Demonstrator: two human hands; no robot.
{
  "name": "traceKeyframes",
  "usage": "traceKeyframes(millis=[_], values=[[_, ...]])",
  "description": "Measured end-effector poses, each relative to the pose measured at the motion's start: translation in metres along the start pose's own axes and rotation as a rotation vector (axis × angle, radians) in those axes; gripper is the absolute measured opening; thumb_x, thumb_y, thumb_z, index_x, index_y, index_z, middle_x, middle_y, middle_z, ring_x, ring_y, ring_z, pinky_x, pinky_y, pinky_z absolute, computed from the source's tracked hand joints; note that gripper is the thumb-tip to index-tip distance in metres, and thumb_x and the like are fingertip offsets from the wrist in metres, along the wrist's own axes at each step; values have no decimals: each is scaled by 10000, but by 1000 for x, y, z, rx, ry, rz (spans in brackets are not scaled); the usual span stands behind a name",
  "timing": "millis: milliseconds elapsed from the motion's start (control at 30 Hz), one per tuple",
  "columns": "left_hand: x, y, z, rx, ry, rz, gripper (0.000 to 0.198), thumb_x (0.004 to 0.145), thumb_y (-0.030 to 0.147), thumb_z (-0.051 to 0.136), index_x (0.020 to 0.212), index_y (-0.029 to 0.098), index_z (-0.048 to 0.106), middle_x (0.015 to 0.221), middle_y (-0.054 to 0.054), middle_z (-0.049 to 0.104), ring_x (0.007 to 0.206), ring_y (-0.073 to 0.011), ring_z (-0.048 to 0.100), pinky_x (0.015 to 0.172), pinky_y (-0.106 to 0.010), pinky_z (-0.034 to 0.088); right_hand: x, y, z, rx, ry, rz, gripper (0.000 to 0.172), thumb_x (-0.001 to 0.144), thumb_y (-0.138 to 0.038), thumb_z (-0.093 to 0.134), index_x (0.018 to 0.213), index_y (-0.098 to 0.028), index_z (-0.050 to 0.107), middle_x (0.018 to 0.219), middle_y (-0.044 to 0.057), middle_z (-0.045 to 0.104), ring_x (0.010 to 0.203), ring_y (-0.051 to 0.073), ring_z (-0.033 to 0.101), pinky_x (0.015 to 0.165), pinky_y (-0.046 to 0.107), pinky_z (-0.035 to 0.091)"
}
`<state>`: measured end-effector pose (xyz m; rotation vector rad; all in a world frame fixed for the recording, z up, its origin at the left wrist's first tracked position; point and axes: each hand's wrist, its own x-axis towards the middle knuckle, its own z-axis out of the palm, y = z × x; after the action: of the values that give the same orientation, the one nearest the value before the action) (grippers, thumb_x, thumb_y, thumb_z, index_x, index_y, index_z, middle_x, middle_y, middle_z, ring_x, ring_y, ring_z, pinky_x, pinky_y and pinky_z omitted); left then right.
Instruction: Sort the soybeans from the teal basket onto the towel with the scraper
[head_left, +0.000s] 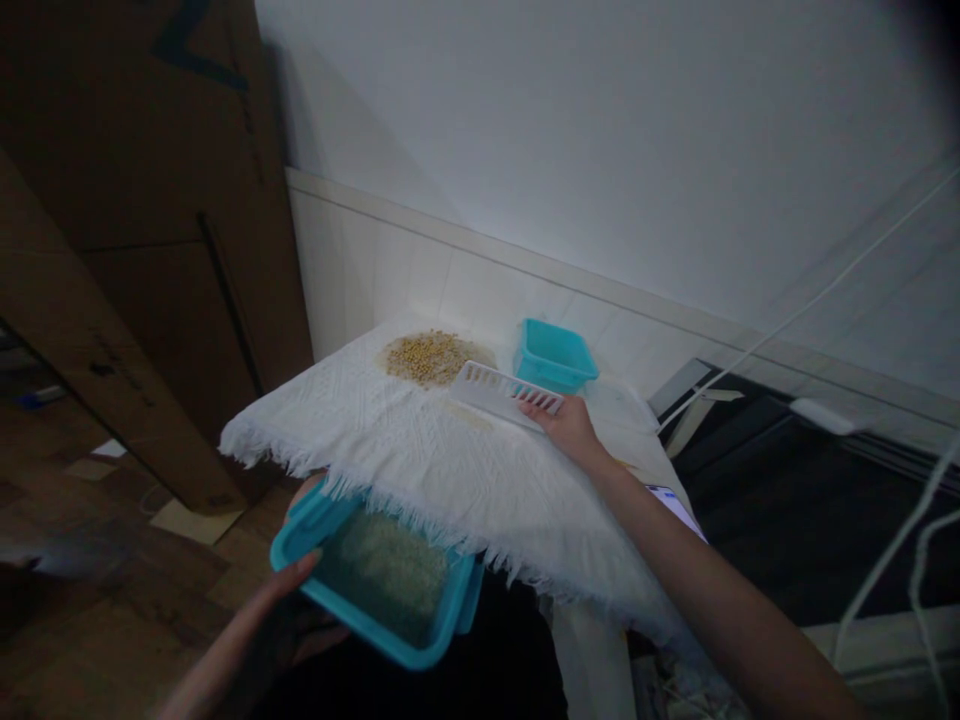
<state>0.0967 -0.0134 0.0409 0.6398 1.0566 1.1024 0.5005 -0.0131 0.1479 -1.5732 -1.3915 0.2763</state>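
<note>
My left hand (296,585) grips the near left corner of a teal container (379,585) with pale grains inside, holding it just under the fringed front edge of a white cloth (420,460). My right hand (568,425) reaches across the cloth and holds the end of a white slotted scraper (499,392) lying flat. A pile of tan beans (431,357) sits at the cloth's far side, just past the scraper. A second teal container (555,355) stands behind the scraper.
A large cardboard box (135,230) leans at the left. White wall and tiled skirting run behind the table. White cables (862,265) hang at the right over a dark surface. A phone (675,505) lies by my right forearm.
</note>
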Motion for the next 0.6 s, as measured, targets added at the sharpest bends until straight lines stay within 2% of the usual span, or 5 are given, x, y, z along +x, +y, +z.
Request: traceKeyframes(millis=[67,167,233,467,600], values=[[16,-4,2,11,39,-10,502,811,167,782,1306,251,766,1514,-66,795,1664,-411,458,1238,-405,530,8,5,10,18,-19,6,345,772,-533,947,833,-202,867,867,110,894,828,335,850,782,429,687],[32,-6,4,24,93,-51,682,693,196,812,1368,269,742,1390,-101,853,1677,-458,430,1215,-481,560,13,8,22,5,-32,30,297,780,-477,937,813,-191,866,831,101,886,783,322,834,718,394,662],[31,-5,3,29,114,-85,710,673,223,830,1375,289,742,1337,-109,872,1656,-476,463,1185,-524,584,16,8,27,-9,-40,41,259,791,-434,921,820,-181,874,825,103,885,776,320,834,698,381,651],[-46,7,-25,38,60,-329,537,754,283,908,1278,286,792,1255,-126,896,1393,-464,738,1024,-551,666,15,4,35,-1,-56,51,215,818,-352,908,911,-158,904,918,127,904,857,343,864,753,390,661],[-58,19,-12,24,36,-318,628,797,260,901,1408,320,767,1354,-110,878,1366,-440,764,979,-553,682,8,-1,38,-10,-87,43,209,844,-344,885,936,-159,920,915,110,904,834,333,855,744,387,655]])
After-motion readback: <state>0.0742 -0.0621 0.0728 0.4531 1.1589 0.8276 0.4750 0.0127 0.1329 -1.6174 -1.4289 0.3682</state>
